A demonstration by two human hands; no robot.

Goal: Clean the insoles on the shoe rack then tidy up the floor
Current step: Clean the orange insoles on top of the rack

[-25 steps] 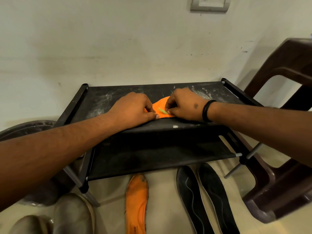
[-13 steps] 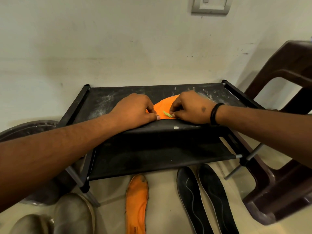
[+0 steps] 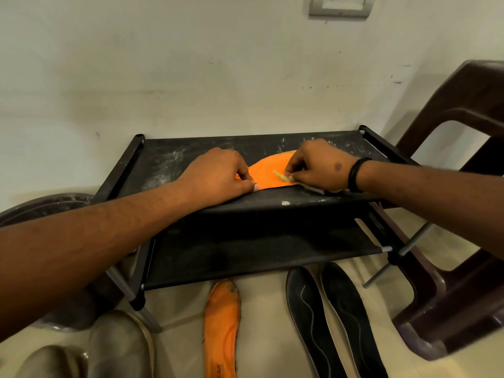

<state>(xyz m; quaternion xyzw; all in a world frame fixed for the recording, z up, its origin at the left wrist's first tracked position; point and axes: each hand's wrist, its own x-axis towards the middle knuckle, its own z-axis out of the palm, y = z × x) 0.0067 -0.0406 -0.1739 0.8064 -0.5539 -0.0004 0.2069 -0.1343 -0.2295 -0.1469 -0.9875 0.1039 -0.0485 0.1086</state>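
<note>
An orange insole (image 3: 268,173) lies on the dusty top shelf of the black shoe rack (image 3: 272,205). My left hand (image 3: 218,175) holds its left end down, fingers curled on the near edge. My right hand (image 3: 319,167) rests on the insole's right part and pinches a small green piece (image 3: 281,176) against it. Both hands hide the insole's ends. A pale edge shows under my right palm; I cannot tell what it is. On the floor in front of the rack lie a second orange insole (image 3: 222,323) and two black insoles (image 3: 308,317).
A dark brown plastic chair (image 3: 450,296) stands close to the rack's right side. A pair of grey-green shoes (image 3: 117,347) sits at the bottom left, with a dark round object (image 3: 41,205) behind them. A wall switch (image 3: 341,5) is above.
My right hand has slid a little to the right along the insole with the green piece, uncovering more orange between my hands. My left hand stays in place.
</note>
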